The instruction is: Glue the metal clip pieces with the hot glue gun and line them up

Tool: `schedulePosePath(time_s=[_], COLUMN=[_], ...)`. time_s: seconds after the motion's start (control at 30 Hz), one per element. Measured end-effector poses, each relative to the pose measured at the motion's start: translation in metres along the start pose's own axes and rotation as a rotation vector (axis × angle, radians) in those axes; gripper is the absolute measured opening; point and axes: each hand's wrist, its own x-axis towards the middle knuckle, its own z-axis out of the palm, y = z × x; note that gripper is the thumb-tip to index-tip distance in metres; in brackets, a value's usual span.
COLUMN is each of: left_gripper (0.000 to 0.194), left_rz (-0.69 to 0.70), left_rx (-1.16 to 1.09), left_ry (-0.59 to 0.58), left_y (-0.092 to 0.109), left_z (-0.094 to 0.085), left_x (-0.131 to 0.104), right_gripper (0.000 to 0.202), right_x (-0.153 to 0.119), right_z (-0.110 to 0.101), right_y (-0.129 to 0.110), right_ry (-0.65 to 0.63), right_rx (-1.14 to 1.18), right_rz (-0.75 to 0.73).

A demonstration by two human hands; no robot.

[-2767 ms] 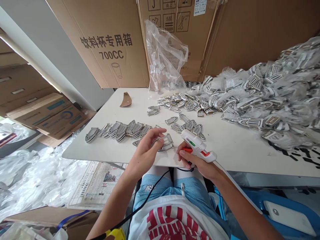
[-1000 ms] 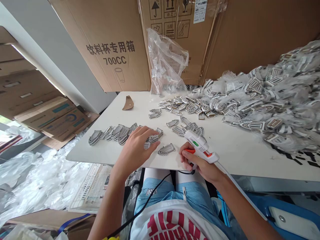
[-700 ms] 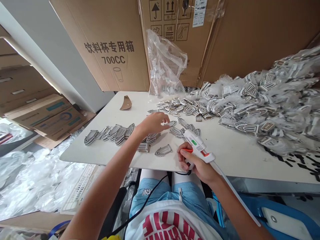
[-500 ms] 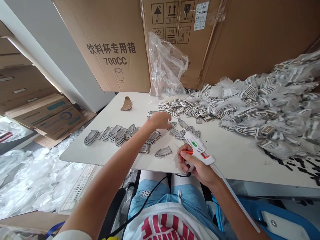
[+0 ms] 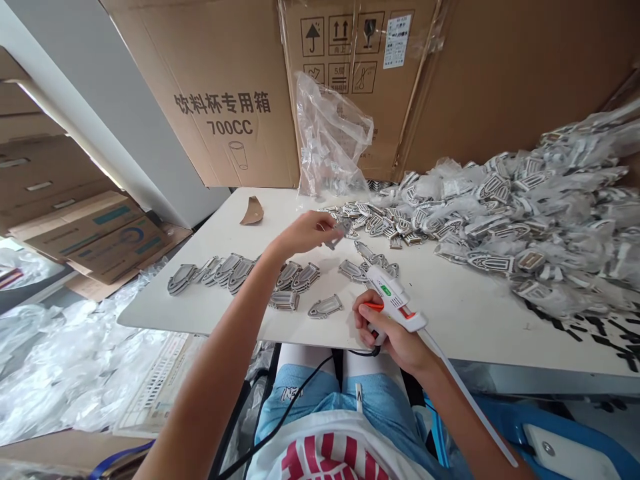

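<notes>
Between the fingertips of my left hand (image 5: pixel 309 233) is a small grey metal buckle-like piece (image 5: pixel 340 232), held above the table near the loose pile. My right hand (image 5: pixel 385 327) is wrapped round the handle of a white hot glue gun (image 5: pixel 393 293) with an orange trigger; a long white glue stick (image 5: pixel 467 393) trails out of its back along my forearm. Under the gun's nozzle lie several grey pieces (image 5: pixel 355 269). A single grey piece (image 5: pixel 325 307) lies flat between my arms. Stacked grey pieces (image 5: pixel 240 272) form a row at the left, partly hidden by my left forearm.
A large heap of plastic-wrapped pieces (image 5: pixel 500 207) covers the table's right side, with black strips (image 5: pixel 595 327) at its front. Cardboard boxes (image 5: pixel 220 60) stand behind, a clear plastic bag (image 5: pixel 330 140) against them. A cardboard scrap (image 5: pixel 253 211) lies far left. A black cable (image 5: pixel 295 407) crosses my lap.
My left hand has lifted away from the table, moving slightly back and left, and now a grey piece shows in its fingers. My right hand and the glue gun have barely moved.
</notes>
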Motion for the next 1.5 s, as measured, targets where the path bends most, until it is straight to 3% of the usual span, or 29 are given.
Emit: schedulePosePath(time_s=[0.07, 0.1, 0.23, 0.37, 0.8, 1.0, 1.5], left_gripper=[0.030, 0.029, 0.030, 0.032, 0.028, 0.027, 0.031], left_rz=[-0.042, -0.048, -0.123, -0.195, -0.176, -0.186, -0.169], left_rx=[-0.287, -0.382, -0.639, -0.707, -0.874, -0.860, -0.808], left_ry=[0.215, 0.265, 0.342, 0.331, 0.367, 0.365, 0.312], left_y=[0.009, 0.013, 0.017, 0.014, 0.034, 0.041, 0.052], left_z=[-0.005, -0.004, 0.018, 0.043, 0.068, 0.069, 0.070], left_x=[-0.030, -0.045, -0.092, -0.114, -0.133, -0.133, -0.144], right_gripper=[0.020, 0.020, 0.020, 0.023, 0.027, 0.028, 0.040], right_x=[0.000, 0.000, -0.001, -0.002, -0.008, -0.009, -0.010], right_z=[-0.001, -0.002, -0.003, 0.000, -0.005, -0.008, -0.004], right_y=[0.001, 0.002, 0.003, 0.003, 0.004, 0.003, -0.001], right_ry=[-0.007, -0.010, -0.023, -0.029, -0.141, -0.215, -0.182], right_rx=[0.001, 0.000, -0.022, -0.052, -0.244, -0.383, -0.549], right_rz=[-0.003, -0.002, 0.001, -0.006, 0.012, -0.003, 0.001])
